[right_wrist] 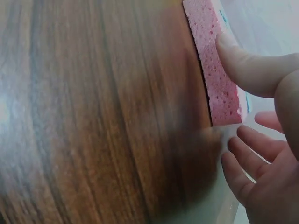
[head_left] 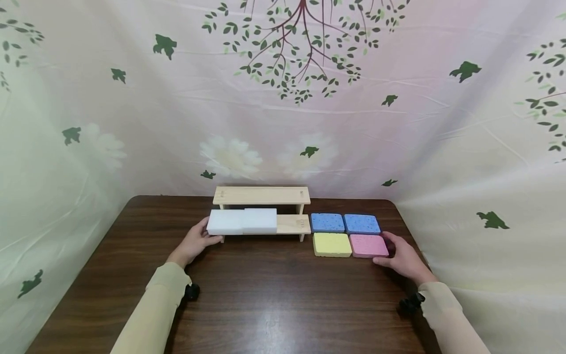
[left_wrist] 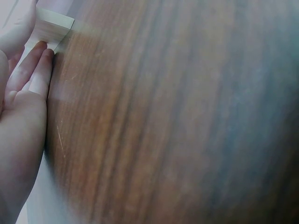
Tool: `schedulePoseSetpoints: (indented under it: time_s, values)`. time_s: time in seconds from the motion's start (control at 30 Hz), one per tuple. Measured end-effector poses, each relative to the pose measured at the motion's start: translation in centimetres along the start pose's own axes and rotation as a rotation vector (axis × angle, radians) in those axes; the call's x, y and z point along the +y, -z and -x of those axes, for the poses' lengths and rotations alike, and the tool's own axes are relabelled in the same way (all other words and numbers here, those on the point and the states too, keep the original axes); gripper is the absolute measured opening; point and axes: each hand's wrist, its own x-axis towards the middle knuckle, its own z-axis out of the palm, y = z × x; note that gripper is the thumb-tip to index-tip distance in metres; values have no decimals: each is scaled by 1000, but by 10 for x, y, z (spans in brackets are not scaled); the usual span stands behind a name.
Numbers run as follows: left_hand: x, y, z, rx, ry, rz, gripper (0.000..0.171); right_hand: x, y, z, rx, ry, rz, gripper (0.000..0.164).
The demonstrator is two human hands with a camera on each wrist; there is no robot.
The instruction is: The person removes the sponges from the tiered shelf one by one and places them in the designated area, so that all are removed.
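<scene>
Two white foam blocks, the left one (head_left: 225, 222) and the right one (head_left: 260, 221), lie side by side on the lower tier of a small wooden shelf (head_left: 294, 224). My left hand (head_left: 194, 242) is at the shelf's left end, fingers beside the left block and thumb along the front; in the left wrist view its fingers are extended. To the right, a pink sponge (head_left: 369, 246) lies flat on the table. My right hand (head_left: 403, 256) is around its right end, the thumb (right_wrist: 229, 49) against its front side and the other fingers loosely spread.
A yellow sponge (head_left: 332, 245) sits left of the pink one. Behind them lie two blue sponges, one left (head_left: 327, 222) and one right (head_left: 362, 224). The upper shelf tier (head_left: 262, 195) stands at the back of the brown table (head_left: 265, 285), before a printed curtain (head_left: 265, 123).
</scene>
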Motion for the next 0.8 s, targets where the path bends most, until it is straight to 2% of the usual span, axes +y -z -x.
schedulePoseSetpoints:
  time_s: [0.13, 0.37, 0.6, 0.8]
  values:
    - [1, 0, 0, -2, -8, -7, 91, -6, 2, 1, 64, 31, -8, 111]
    - [2, -1, 0, -3, -3, 19, 92, -34, 2, -2, 194, 94, -94, 92]
    - [6, 0, -1, -3, -4, 14, 91, -78, -10, -11, 209, 157, -178, 75]
    - [6, -2, 3, 5, 6, -2, 90, -117, -29, -17, 171, 306, -181, 65]
